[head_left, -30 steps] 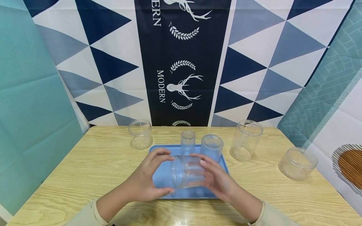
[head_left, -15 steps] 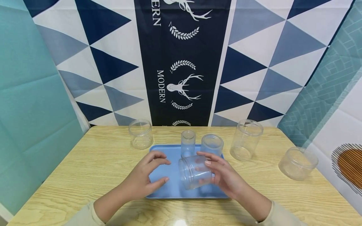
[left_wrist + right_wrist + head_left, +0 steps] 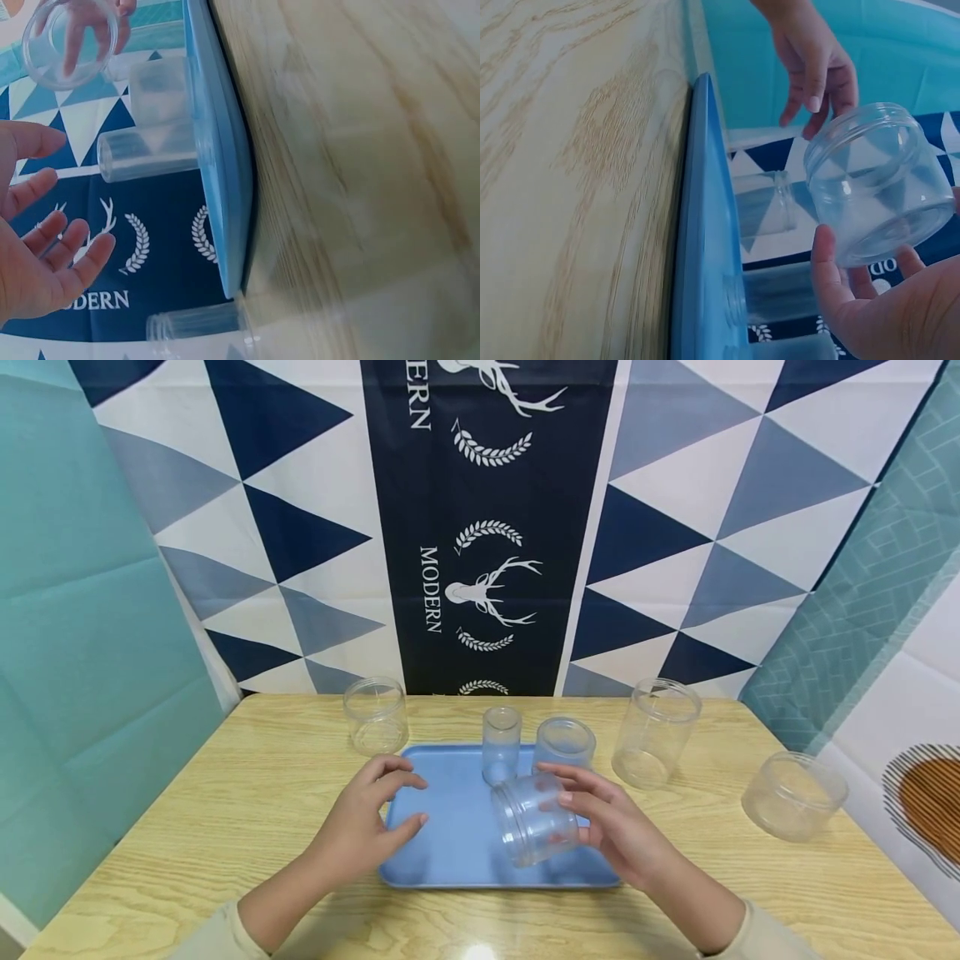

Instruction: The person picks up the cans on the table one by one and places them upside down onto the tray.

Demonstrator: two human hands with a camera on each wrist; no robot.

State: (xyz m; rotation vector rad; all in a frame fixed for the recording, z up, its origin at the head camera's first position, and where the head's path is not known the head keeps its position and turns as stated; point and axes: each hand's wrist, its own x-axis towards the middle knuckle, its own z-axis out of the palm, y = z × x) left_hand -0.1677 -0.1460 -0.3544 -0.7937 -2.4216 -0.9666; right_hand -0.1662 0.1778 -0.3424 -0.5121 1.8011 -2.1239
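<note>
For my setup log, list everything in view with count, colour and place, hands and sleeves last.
Held jar: 1, clear, tilted above the tray, in the right hand
Narrow jar: 1, clear, on the tray's far part
Wider jar: 1, clear, right of the narrow one
Back-left jar: 1, clear, on the table
Tall jar: 1, clear, on the table, right of the tray
Low jar: 1, clear, far right
Tray: 1, blue, on the table
Table: 1, light wood
Patterned backdrop: 1, navy, grey-blue and white, behind
Side coverings: teal left, teal and white right
Left hand: 1, bare, by the tray's left side, holding nothing
Right hand: 1, bare, gripping the held jar
Sleeves: 2, cream, bottom
</note>
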